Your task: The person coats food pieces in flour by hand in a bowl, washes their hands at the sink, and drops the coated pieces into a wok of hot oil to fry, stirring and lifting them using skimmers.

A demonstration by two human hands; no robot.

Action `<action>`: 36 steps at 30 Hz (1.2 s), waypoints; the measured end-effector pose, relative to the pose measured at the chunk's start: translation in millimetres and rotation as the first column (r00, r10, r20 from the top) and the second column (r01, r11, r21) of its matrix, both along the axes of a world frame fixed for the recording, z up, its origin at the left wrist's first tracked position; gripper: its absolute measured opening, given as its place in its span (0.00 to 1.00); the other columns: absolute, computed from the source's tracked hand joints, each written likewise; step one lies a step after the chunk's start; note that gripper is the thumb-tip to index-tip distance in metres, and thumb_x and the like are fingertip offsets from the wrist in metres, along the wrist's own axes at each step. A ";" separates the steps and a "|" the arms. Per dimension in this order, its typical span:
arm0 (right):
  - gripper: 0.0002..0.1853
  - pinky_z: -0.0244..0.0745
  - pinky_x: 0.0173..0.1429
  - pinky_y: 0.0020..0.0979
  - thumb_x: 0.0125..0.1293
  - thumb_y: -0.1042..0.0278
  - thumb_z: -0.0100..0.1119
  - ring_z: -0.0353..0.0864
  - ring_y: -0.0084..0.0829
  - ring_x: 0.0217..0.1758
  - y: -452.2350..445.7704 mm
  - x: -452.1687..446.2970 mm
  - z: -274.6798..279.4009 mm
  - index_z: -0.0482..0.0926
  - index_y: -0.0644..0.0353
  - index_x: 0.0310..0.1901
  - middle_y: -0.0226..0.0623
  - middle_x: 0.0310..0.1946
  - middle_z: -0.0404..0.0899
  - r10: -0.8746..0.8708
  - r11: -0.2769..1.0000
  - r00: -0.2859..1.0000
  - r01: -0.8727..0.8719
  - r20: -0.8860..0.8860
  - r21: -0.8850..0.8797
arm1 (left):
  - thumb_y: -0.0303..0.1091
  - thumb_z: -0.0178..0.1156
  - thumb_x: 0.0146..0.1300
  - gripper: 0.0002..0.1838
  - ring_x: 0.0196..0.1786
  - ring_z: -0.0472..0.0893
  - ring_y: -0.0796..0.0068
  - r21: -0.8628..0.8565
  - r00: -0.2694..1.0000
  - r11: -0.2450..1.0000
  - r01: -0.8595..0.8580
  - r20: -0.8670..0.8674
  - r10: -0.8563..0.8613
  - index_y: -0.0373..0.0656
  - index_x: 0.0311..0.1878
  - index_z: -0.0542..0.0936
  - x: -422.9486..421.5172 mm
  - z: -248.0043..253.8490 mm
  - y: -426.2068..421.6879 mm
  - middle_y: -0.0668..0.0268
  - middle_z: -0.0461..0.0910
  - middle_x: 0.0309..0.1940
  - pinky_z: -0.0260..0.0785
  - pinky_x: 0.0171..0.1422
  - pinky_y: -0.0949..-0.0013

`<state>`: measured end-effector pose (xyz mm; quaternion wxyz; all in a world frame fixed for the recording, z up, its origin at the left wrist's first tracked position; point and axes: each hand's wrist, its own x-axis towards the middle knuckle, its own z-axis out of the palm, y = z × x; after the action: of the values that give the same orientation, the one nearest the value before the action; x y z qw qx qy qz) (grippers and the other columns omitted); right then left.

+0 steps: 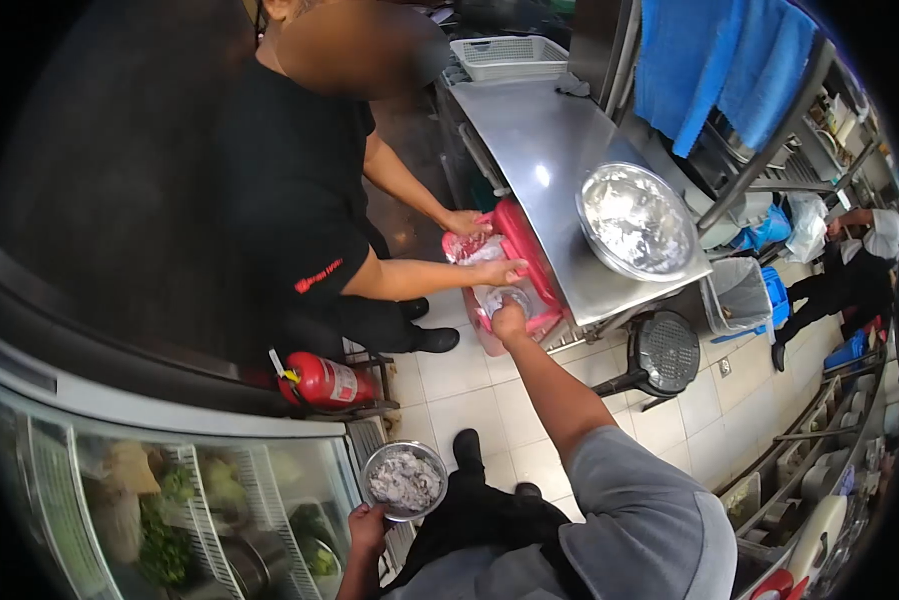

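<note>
My left hand (368, 527) grips the rim of a small steel bowl (406, 480) that holds a pale, floury mixture. My right hand (509, 318) reaches into an open red-and-clear container (547, 326) and is closed around a clear cup or scoop (507, 298); its exact shape is hard to make out. White powder or plastic shows inside the container. A co-worker in a black shirt has both hands (498, 272) at the container and its red lid (526, 246), beside my right hand.
A steel table (535, 130) bears a large floury bowl (638, 222) and a white basket (510, 58). A black stool (664, 352) and grey bin (738, 295) stand right. A fire extinguisher (328, 380) and glass-doored fridge (200, 430) are left. Another person (850, 270) stands far right.
</note>
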<state>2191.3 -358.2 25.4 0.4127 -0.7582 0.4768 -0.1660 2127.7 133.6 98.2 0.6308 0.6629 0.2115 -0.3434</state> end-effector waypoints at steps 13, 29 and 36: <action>0.18 0.71 0.56 0.36 0.63 0.64 0.50 0.77 0.38 0.50 -91.3 132.6 -142.6 0.76 0.63 0.51 0.45 0.46 0.79 0.219 0.923 0.747 -0.367 -0.628 -0.115 | 0.22 0.55 0.54 0.07 0.36 0.82 0.66 0.027 0.992 0.993 0.110 -0.057 -0.109 0.34 0.36 0.79 86.8 2.1 -27.0 0.59 0.81 0.34 0.79 0.43 0.62; 0.25 0.72 0.44 0.32 0.56 0.71 0.64 0.72 0.35 0.43 -124.0 113.4 -157.1 0.71 0.57 0.57 0.39 0.48 0.72 -0.571 0.458 0.806 0.155 0.156 0.875 | 0.27 0.60 0.56 0.03 0.24 0.74 0.82 0.118 0.913 0.914 0.388 0.090 -0.399 0.38 0.30 0.80 147.7 -39.8 -100.3 0.71 0.78 0.23 0.66 0.29 0.76; 0.12 0.75 0.23 0.23 0.61 0.72 0.60 0.77 0.29 0.29 -105.0 58.9 -58.0 0.74 0.57 0.46 0.37 0.37 0.77 -0.663 0.237 0.705 -0.120 0.251 0.964 | 0.27 0.58 0.55 0.05 0.24 0.74 0.82 -0.062 0.904 0.919 0.389 0.215 -0.369 0.36 0.31 0.80 177.6 -73.7 -221.9 0.71 0.77 0.24 0.68 0.30 0.75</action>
<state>2250.2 -463.2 -32.6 0.8667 -0.1512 0.4442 -0.1696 2305.2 -88.3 24.5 0.6032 0.6888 -0.0035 -0.4020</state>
